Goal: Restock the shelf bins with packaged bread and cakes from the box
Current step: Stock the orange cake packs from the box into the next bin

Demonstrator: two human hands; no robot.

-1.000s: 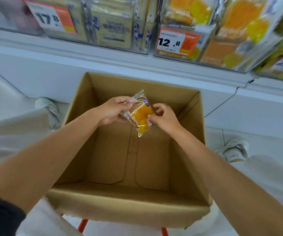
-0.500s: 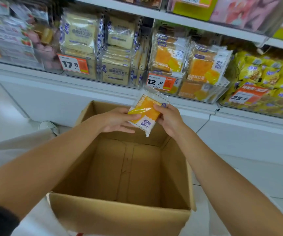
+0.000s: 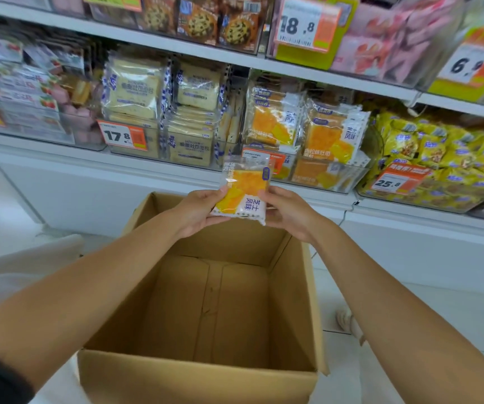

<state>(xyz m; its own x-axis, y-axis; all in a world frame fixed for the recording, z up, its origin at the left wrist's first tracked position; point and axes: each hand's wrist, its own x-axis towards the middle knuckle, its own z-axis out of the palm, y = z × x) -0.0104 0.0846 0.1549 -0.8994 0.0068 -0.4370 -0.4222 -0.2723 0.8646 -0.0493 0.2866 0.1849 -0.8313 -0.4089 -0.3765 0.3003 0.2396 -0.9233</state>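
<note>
A clear packet of orange cake [image 3: 243, 189] with a white label stands upright above the far rim of the brown cardboard box [image 3: 205, 371]. My left hand [image 3: 198, 209] grips its left edge and my right hand [image 3: 289, 209] grips its right edge. The box interior shows only bare cardboard. Straight behind the packet, a clear shelf bin [image 3: 322, 177] holds matching orange cake packets [image 3: 332, 135].
Left of that bin stands a bin of pale bread packets [image 3: 159, 112] with a 17.8 tag. Yellow snack packets [image 3: 439, 158] fill a bin at right. An upper shelf [image 3: 235, 58] carries cookie and pink packets. A white shoe [image 3: 348, 323] lies on the floor.
Both hands have lifted the packet out of the box and turned it upright, nearer the orange cake bin. The view has tilted up toward the shelves.
</note>
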